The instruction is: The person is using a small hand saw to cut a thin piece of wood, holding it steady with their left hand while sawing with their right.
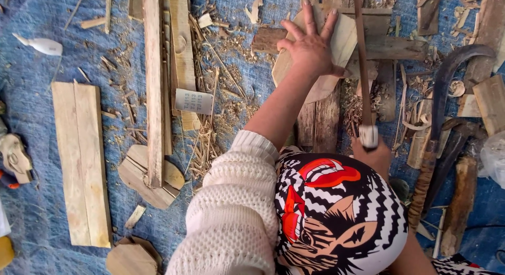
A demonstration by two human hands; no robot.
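Observation:
My left hand (311,47) lies flat, fingers spread, on a rounded pale wooden board (342,41) that rests on dark planks (321,122). A cream knitted sleeve (231,212) covers that arm up to the elbow. My right hand (372,155) is closed round the white-wrapped handle of a long thin saw blade (362,59). The blade runs straight away from me along the board's right edge. A head in a patterned scarf (336,217) hides most of my right arm.
A blue tarp (37,17) strewn with shavings covers the ground. Long planks (153,85) and a wide pale board (81,159) lie at left, with rounded cut pieces (138,170) nearby. A curved sickle (447,75) and wood offcuts lie at right.

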